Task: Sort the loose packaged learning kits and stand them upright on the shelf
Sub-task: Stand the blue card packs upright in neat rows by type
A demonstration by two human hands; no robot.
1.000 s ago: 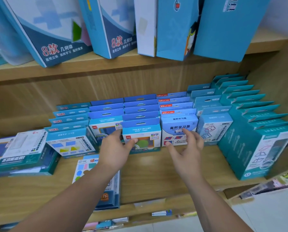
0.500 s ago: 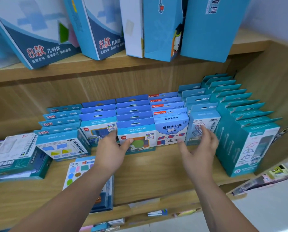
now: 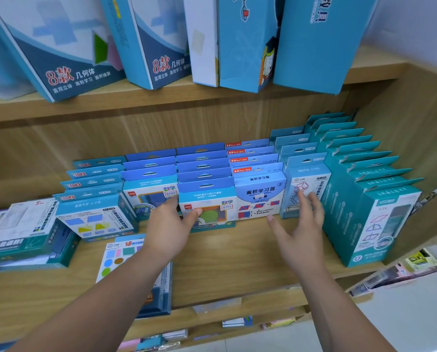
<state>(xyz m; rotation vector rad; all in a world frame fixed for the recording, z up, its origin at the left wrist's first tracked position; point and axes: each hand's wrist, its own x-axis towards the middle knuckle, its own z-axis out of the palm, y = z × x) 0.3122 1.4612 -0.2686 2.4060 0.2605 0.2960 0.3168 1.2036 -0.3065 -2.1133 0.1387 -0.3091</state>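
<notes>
shelf (image 3: pixel 237 252) | upright kit rows (image 3: pixel 204 174) centre, stacked near-to-far | taller kit row (image 3: pixel 364 199) right of them | flat kit (image 3: pixel 121 252) near-left | stacked boxes (image 3: pixel 27 237) left end | large boxes (image 3: pixel 250 41) on upper shelf (image 3: pixel 161 97)

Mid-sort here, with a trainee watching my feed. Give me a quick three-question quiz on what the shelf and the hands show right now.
1. True or false: the right hand holds a kit lifted off the shelf.
2. The colour-shapes kit under the left forearm is: A upright; B lying flat; C leaning on the back wall.
3. Fill in: the thumb of the left hand meets the front kit showing a ____ circle.
Key: 1 false; 2 B; 3 green.
</notes>
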